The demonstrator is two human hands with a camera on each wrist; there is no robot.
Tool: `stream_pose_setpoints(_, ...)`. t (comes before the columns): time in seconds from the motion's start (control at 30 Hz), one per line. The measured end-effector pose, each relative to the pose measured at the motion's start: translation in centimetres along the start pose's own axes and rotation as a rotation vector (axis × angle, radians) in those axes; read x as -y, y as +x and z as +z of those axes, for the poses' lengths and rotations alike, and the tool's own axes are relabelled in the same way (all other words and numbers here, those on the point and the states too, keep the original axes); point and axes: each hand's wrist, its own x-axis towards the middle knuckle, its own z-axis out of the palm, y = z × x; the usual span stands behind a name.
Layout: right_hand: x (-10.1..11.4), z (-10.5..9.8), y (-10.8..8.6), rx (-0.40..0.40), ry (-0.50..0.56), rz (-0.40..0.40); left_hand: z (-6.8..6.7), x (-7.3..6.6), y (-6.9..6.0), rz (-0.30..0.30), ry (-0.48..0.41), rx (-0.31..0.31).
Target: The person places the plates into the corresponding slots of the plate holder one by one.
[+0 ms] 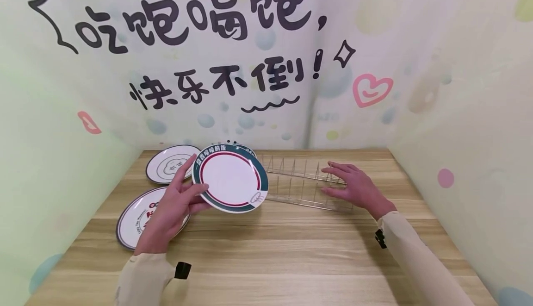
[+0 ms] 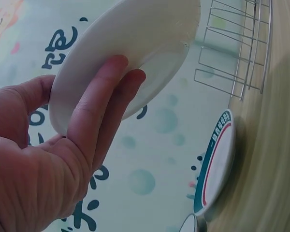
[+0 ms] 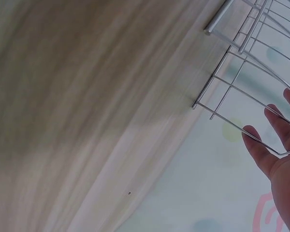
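My left hand point(image 1: 168, 211) point(image 2: 43, 164) grips a white plate point(image 1: 233, 178) point(image 2: 106, 58) by its left edge, thumb on the front and fingers against the underside. The plate has a green band and a red ring and is tilted above the table. To its right stands a wire rack point(image 1: 291, 171) point(image 2: 241, 53) point(image 3: 232, 87). My right hand point(image 1: 358, 188) point(image 3: 280, 150) is at the rack's right end with its fingers spread; the right wrist view shows fingertips against or just beside the wires, and firm contact cannot be told.
Two white plates lie at the left of the wooden table point(image 1: 266, 259), one with a line drawing point(image 1: 168, 165) at the back and one with red print point(image 1: 131, 218) nearer. Another green-banded plate point(image 2: 217, 164) is behind the held one. Walls point(image 1: 266, 125) enclose the back and sides.
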Motion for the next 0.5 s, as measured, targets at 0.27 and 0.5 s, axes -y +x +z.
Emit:
stream_pose_setpoints(0.27, 0.1, -0.1, -0.1, 0.011, 0.001, 0.001, 2.5, -0.5, 2.5, 0.070, -0.031, 0.036)
stream_pose_setpoints(0.5, -0.1, -0.1, -0.1, 0.002, -0.009, -0.001, 5.2, -0.6, 4.7, 0.139, -0.060, 0.013)
